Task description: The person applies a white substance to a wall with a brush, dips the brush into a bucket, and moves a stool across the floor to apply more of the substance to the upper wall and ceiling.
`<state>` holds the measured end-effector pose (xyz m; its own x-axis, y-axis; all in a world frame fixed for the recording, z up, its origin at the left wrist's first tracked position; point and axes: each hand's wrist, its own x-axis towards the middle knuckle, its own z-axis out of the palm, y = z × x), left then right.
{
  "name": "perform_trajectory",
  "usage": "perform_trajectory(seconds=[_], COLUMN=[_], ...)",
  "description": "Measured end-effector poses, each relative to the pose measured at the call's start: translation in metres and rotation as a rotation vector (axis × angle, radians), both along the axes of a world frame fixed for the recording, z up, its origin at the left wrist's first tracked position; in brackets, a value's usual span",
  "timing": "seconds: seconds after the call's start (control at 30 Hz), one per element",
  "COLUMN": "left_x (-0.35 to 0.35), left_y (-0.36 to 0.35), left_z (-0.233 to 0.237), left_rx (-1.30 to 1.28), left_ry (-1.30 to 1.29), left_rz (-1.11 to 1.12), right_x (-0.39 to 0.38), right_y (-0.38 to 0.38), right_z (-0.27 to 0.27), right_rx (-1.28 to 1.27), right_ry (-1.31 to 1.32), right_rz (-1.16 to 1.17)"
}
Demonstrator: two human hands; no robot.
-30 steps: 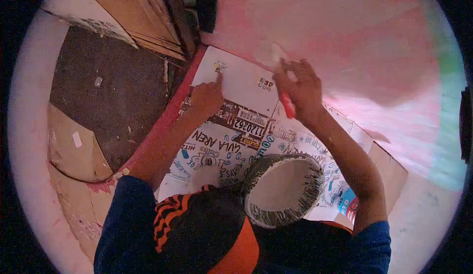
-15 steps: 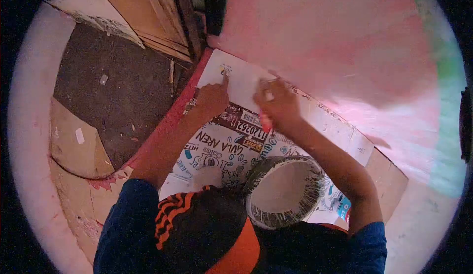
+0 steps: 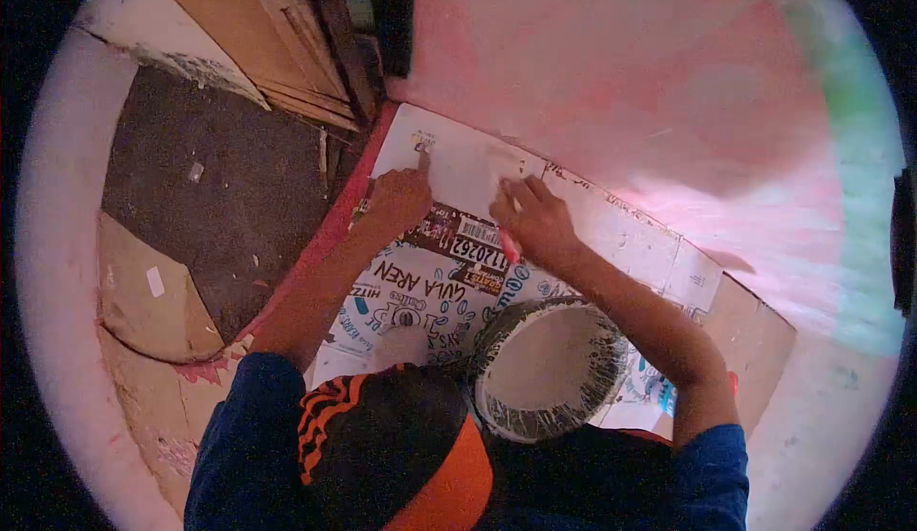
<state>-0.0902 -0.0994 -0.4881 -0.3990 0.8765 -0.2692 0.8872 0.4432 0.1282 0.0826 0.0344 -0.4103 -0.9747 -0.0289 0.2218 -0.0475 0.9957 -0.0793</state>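
Observation:
My left hand (image 3: pixel 399 197) rests on the white cardboard sheet (image 3: pixel 454 154) near its upper left end, index finger stretched out beside a small printed mark and nothing visible in it. To its right, my right hand (image 3: pixel 535 211) is closed round a red-handled tool (image 3: pixel 510 245), whose far end is hidden by the fingers. Under both hands lies printed cardboard (image 3: pixel 430 278) with dark lettering and a barcode. A round tub (image 3: pixel 549 369) with a paint-crusted rim stands near my body, below my right forearm.
A pink and green painted wall (image 3: pixel 621 53) rises ahead and to the right. Wooden boards (image 3: pixel 287 34) lean at the upper left beside a dark floor patch (image 3: pixel 210 168). Brown cardboard (image 3: pixel 755 340) lies at the right.
The view has shifted slightly. My right hand, blurred earlier, now shows sharply and sits a little lower on the sheet. My left hand keeps its place beside the printed mark.

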Motion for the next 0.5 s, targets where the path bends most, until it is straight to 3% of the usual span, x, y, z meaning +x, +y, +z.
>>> perform_trajectory(seconds=[0.07, 0.17, 0.23, 0.27, 0.33, 0.4, 0.43, 0.5], left_x=[-0.002, -0.003, 0.001, 0.002, 0.0, -0.003, -0.005, -0.004], left_y=[-0.002, -0.002, -0.003, -0.003, -0.002, -0.002, -0.002, -0.002], left_z=[-0.007, -0.016, -0.003, -0.005, -0.008, -0.03, -0.029, -0.02], left_rx=[0.004, -0.052, 0.023, 0.024, 0.06, 0.053, 0.05, 0.028], left_ry=[0.039, 0.057, 0.017, 0.008, -0.024, 0.006, 0.025, 0.034], left_rz=[-0.053, -0.08, -0.022, -0.017, 0.027, -0.012, -0.046, -0.061], right_x=[-0.017, -0.02, -0.007, 0.007, 0.023, 0.024, 0.012, 0.003], right_y=[0.024, 0.04, 0.039, 0.044, 0.032, -0.002, -0.02, -0.013], right_z=[-0.037, 0.012, 0.073, 0.084, 0.093, 0.093, 0.088, 0.016], right_rx=[0.187, 0.102, 0.136, -0.125, -0.389, -0.741, -0.665, -0.084], right_ry=[-0.094, -0.018, -0.133, 0.094, 0.325, 0.17, 0.009, -0.061], right_rz=[-0.069, -0.011, -0.158, -0.329, -0.486, -0.647, -0.564, -0.039])
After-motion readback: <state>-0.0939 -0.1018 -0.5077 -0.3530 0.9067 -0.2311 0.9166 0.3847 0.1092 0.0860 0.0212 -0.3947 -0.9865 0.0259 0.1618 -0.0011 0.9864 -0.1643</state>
